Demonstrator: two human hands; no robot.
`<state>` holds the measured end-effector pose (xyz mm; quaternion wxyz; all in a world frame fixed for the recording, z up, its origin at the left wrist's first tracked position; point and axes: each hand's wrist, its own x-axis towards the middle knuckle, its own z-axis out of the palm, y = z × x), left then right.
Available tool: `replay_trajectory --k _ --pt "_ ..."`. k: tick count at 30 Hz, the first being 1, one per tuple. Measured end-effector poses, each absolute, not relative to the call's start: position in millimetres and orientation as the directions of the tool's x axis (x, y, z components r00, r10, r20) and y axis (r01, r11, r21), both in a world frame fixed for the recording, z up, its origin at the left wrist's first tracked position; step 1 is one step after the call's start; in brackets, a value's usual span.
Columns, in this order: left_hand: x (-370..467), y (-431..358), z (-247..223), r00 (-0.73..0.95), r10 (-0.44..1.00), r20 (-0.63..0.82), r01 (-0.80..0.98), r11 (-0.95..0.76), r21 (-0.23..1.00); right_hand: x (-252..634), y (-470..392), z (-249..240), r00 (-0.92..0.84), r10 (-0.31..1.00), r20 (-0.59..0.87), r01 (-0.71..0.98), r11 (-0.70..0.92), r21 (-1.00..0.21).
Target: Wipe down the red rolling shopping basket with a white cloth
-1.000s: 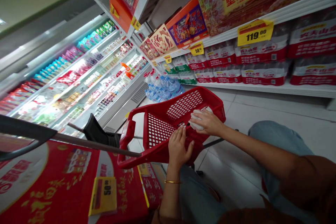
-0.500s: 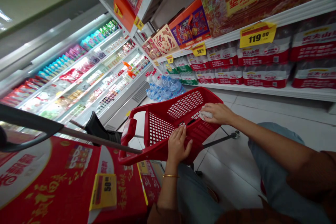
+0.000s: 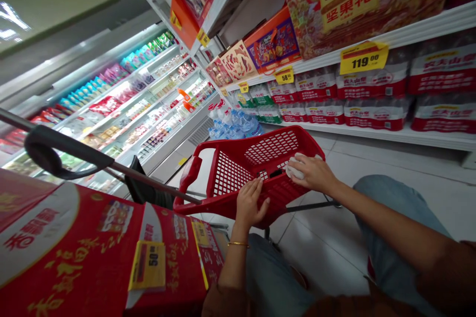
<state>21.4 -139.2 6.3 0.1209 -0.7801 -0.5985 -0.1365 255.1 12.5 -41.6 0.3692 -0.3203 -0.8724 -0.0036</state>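
White cloth (image 3: 293,171), bunched and largely covered by the right hand (image 3: 316,174), lies at the far end of the red cart basket (image 3: 234,151); the fingers are closed over it, its full outline hidden. The left hand (image 3: 250,203) rests at the near rim, fingers together and extended, thumb spread; its palm is out of sight. A dark item (image 3: 275,173) in the basket cannot be identified. Pale floor tiles (image 3: 364,156) run beneath. Red cartons (image 3: 92,267), cut off at left, stand opposite shelved bottle packs (image 3: 375,113); a lit refrigerated case (image 3: 122,114) lies beyond.
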Motion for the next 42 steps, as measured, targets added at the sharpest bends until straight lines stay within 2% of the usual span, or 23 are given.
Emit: replay_trajectory --k 4,9,14,20,25,30,37,42 --pt "27.6 -140.2 4.3 0.271 0.880 0.390 0.959 -0.282 -0.030 261.3 8.4 -46.0 -0.498 0.540 0.679 0.557 0.799 -0.227" --pt "41.0 -138.7 3.7 0.217 0.880 0.422 0.975 -0.213 -0.057 265.4 5.0 -43.7 -0.485 0.539 0.689 0.561 0.796 -0.227" --pt "63.8 -123.0 1.3 0.258 0.900 0.350 0.966 -0.232 -0.116 262.0 5.6 -39.2 -0.474 0.548 0.689 0.568 0.788 -0.236" --pt "81.8 -109.8 -13.7 0.194 0.931 0.310 0.981 -0.181 -0.071 236.0 -8.3 -27.4 -0.378 0.567 0.732 0.548 0.774 -0.317" --pt "80.6 -114.7 -17.4 0.211 0.921 0.327 0.977 -0.204 -0.054 216.6 -17.2 -40.4 -0.380 0.498 0.779 0.517 0.813 -0.268" --pt "76.0 -116.2 -15.9 0.219 0.926 0.309 0.976 -0.211 -0.058 227.3 -9.8 -61.0 -0.483 0.418 0.769 0.477 0.863 -0.170" --pt "71.6 -114.8 -15.0 0.221 0.939 0.264 0.975 -0.208 -0.080 252.9 6.2 -63.2 -0.482 0.412 0.773 0.514 0.848 -0.131" --pt "69.1 -113.3 -17.5 0.219 0.934 0.283 0.976 -0.201 -0.088 274.2 20.7 -65.0 -0.456 0.431 0.779 0.554 0.822 -0.131"
